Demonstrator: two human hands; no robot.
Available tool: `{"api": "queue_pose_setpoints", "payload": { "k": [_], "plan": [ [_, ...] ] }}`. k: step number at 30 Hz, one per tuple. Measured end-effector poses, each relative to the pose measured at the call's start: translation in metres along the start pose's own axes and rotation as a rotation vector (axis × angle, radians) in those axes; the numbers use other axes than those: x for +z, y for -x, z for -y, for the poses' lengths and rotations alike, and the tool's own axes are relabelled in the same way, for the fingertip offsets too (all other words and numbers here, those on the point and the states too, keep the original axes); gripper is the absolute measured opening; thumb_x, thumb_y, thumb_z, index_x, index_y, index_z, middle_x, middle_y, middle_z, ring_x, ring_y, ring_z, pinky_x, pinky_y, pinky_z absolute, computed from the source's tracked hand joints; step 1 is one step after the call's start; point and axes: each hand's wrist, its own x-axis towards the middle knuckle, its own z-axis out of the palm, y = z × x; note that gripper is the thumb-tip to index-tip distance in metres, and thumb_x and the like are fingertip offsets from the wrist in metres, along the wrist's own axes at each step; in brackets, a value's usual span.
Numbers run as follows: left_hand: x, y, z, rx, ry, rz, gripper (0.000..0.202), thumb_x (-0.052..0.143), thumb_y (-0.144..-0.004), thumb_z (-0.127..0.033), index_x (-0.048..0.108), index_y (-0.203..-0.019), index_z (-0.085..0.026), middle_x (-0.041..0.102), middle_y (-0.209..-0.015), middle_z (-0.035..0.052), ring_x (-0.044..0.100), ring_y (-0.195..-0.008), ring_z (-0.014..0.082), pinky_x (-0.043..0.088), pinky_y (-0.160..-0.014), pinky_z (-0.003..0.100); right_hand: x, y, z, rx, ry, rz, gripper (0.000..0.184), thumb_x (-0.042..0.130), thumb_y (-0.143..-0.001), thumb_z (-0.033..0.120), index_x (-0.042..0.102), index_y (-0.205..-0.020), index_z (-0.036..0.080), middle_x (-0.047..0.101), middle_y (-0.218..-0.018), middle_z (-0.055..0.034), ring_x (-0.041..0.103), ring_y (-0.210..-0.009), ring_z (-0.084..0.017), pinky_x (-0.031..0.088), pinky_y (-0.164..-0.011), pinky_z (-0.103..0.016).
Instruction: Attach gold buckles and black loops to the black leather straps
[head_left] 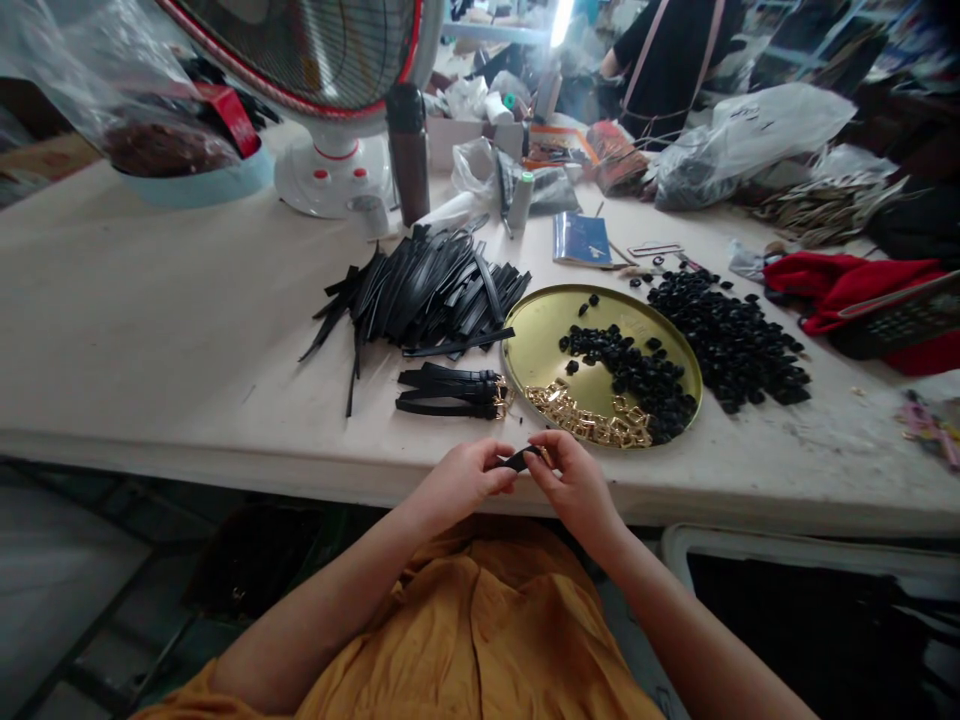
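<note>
My left hand [465, 478] and my right hand [571, 482] meet at the table's front edge, both pinched on a short black strap [519, 460]. A small gold buckle seems to sit at the strap's right end under my right fingers. Just beyond lie a few finished black straps with gold buckles [454, 389]. A round gold tray [536, 345] holds gold buckles [589, 418] and small black pieces [637, 375]. A heap of loose black straps [431, 290] lies behind the finished ones.
More small black pieces [731, 335] are piled right of the tray. A fan [330, 90], a dark bottle [409, 150], a blue booklet [581, 238], plastic bags and red cloth [847, 285] crowd the back. Another person [675, 50] stands across the table.
</note>
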Motion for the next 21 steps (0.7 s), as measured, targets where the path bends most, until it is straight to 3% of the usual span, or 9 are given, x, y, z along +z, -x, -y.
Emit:
{"api": "queue_pose_setpoints", "payload": {
  "k": [3, 8, 12, 17, 21],
  "plan": [
    [0.001, 0.002, 0.001, -0.044, 0.012, -0.013, 0.039, 0.055, -0.071, -0.023, 0.056, -0.108, -0.013, 0.066, -0.083, 0.0044, 0.060, -0.072, 0.0145, 0.046, -0.068, 0.025, -0.003, 0.002, -0.004, 0.025, -0.020, 0.071, 0.015, 0.054, -0.077, 0.029, 0.052, -0.088, 0.019, 0.050, -0.064, 0.0018, 0.046, -0.057, -0.013, 0.036, -0.053, -0.024],
    [0.001, 0.005, 0.006, -0.061, 0.120, 0.059, 0.036, 0.051, -0.073, -0.020, 0.056, -0.108, -0.014, 0.064, -0.098, 0.0061, 0.061, -0.083, 0.0149, 0.047, -0.075, 0.026, -0.005, 0.008, -0.003, -0.055, 0.103, 0.003, 0.011, 0.052, -0.077, 0.028, 0.053, -0.085, 0.020, 0.054, -0.070, -0.0013, 0.050, -0.063, -0.015, 0.038, -0.058, -0.027],
    [0.005, 0.006, 0.006, -0.013, -0.072, -0.027, 0.036, 0.049, -0.076, -0.025, 0.056, -0.110, -0.015, 0.064, -0.099, 0.0066, 0.061, -0.081, 0.0163, 0.047, -0.075, 0.027, -0.004, 0.011, 0.002, -0.161, 0.153, 0.038, 0.008, 0.050, -0.077, 0.023, 0.055, -0.083, 0.020, 0.057, -0.077, -0.0041, 0.053, -0.069, -0.017, 0.040, -0.062, -0.028],
    [0.011, 0.007, 0.003, 0.082, -0.130, 0.022, 0.035, 0.049, -0.075, -0.019, 0.058, -0.109, -0.017, 0.064, -0.104, 0.0066, 0.058, -0.093, 0.0173, 0.044, -0.083, 0.027, -0.006, 0.016, 0.000, -0.080, 0.017, 0.154, 0.009, 0.047, -0.080, 0.024, 0.055, -0.084, 0.021, 0.059, -0.073, -0.0014, 0.053, -0.066, -0.015, 0.040, -0.059, -0.026],
    [0.007, 0.011, 0.005, -0.003, -0.016, 0.076, 0.036, 0.054, -0.072, -0.023, 0.057, -0.107, -0.015, 0.064, -0.102, 0.0063, 0.059, -0.089, 0.0162, 0.044, -0.080, 0.027, -0.006, 0.018, -0.004, -0.020, -0.050, 0.145, 0.012, 0.047, -0.081, 0.027, 0.055, -0.086, 0.020, 0.059, -0.070, -0.0009, 0.054, -0.063, -0.015, 0.040, -0.057, -0.026]
  ]
}}
